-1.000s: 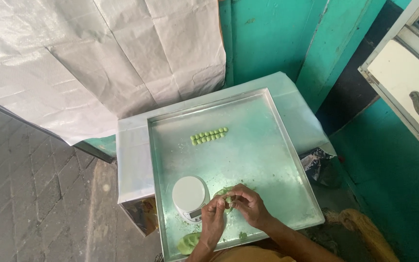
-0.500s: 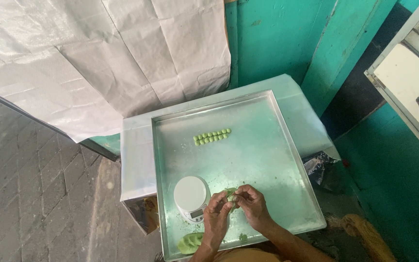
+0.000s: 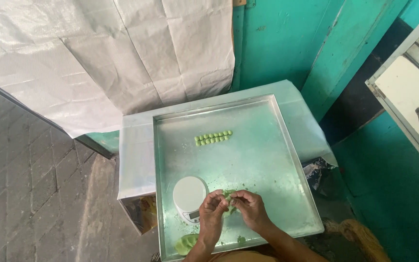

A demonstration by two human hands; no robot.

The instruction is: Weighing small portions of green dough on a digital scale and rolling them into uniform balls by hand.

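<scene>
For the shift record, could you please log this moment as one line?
left hand and right hand: pinching green dough piece | white scale: beside left hand | dough balls: two rows, far end of metal tray

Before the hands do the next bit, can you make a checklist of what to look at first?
1. Both hands on the green dough: left hand and right hand pinch it together. Ok.
2. Scale top bare: ok.
3. Scale display readable: cannot tell, too small.
4. Free space on the tray beside the two rows of green balls: ok.
5. Spare dough lump within reach at the tray's near edge: ok.
6. Crumbs on the tray: some scattered, not ok.
</scene>
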